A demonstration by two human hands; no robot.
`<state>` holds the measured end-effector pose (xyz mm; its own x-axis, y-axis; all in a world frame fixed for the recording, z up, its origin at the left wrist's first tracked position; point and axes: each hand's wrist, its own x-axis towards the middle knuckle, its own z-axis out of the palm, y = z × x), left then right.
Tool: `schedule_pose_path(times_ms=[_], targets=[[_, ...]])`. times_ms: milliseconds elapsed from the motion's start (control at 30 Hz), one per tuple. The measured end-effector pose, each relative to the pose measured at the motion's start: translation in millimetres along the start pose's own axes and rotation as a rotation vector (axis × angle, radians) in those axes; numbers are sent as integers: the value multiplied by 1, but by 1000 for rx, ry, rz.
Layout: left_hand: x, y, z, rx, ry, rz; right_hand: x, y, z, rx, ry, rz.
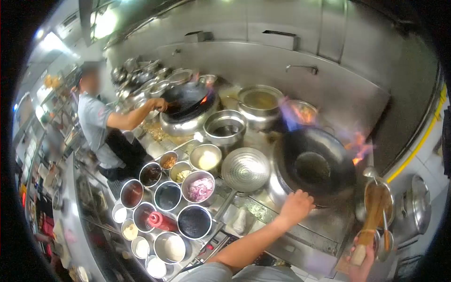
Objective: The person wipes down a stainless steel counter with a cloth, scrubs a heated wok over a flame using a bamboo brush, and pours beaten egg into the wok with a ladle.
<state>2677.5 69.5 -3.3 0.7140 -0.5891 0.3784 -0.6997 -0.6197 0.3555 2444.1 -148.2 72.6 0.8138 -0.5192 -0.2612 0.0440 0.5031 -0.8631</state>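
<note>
Flames (361,146) at the wok's (312,167) far rim could scorch the left hand (296,208), curled at its near rim, grip unclear, if it tips; the right hand (364,262) clasps a bamboo brush (374,202) right of it.

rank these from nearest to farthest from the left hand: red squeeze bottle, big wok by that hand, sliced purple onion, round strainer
From the left hand:
1. big wok, its near rim right at the hand
2. round strainer, to the left
3. sliced purple onion, in a bowl left of the strainer
4. red squeeze bottle, farthest left
</note>
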Motion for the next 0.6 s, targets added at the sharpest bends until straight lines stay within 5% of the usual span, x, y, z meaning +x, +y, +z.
schedule_pose_path(times_ms=[133,167,267,333,367,467,500,600], targets=[[-33,3,-19,-169,184,30,51,-17,64,-383,-105,-94],[-50,4,-36,-255,169,15,81,-26,69,-631,-205,-29],[-107,2,-83,-436,105,-32,161,-27,93,-1437,-516,-292],[-136,-3,-106,-483,130,-51,174,-25,169,-1821,-665,-43],[-143,-6,-118,-509,135,-39,223,11,169,-2073,-649,-209],[-151,-4,-166,-544,60,-120,318,70,192,-2030,-360,-394],[-161,-8,-179,-561,102,-144,301,61,217,-1970,-288,-201],[-215,-30,-192,-574,142,-329,254,23,208,-2170,-535,-256]])
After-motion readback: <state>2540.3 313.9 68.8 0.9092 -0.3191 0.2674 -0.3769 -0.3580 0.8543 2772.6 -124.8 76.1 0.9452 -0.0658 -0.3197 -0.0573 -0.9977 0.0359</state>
